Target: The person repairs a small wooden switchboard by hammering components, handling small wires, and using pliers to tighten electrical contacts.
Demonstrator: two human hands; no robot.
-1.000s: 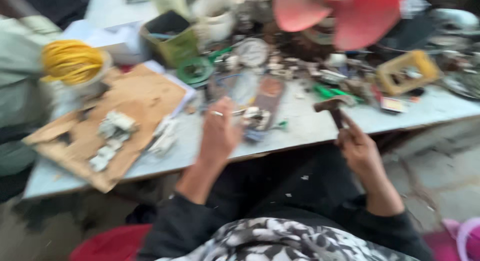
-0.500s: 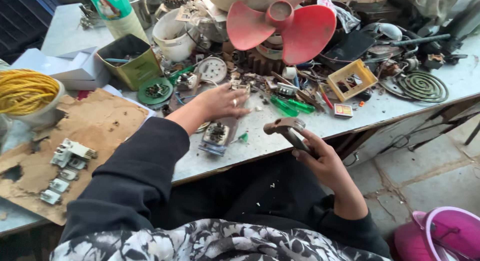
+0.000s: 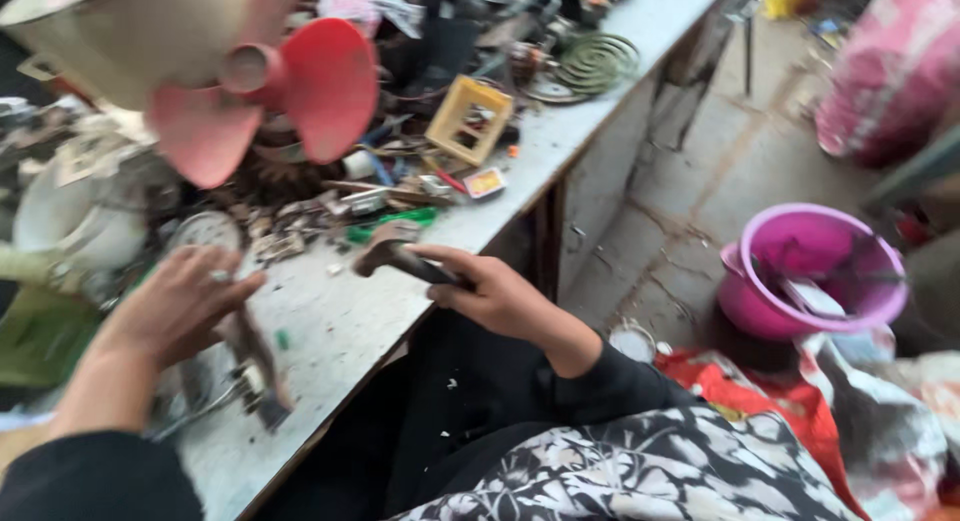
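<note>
My right hand [image 3: 495, 293] grips the dark handle of a small hammer [image 3: 392, 251], whose rusty head hangs just above the pale workbench [image 3: 340, 326] near its front edge. My left hand [image 3: 180, 306] rests flat, fingers spread, on a long dark metal part [image 3: 255, 366] lying on the bench; a ring shows on one finger. The picture is tilted and blurred.
A red fan blade [image 3: 290, 96] on a beige housing stands behind the hands, amid several small scrap parts. A yellow square frame [image 3: 468, 121] and a coiled heating element [image 3: 595, 63] lie farther right. On the floor sits a pink bucket [image 3: 815, 271], beside red cloth.
The view has swung right and tilted, bringing the floor and pink bucket into sight. My left hand stays on the dark part; my right hand still holds the hammer near the bench edge.
</note>
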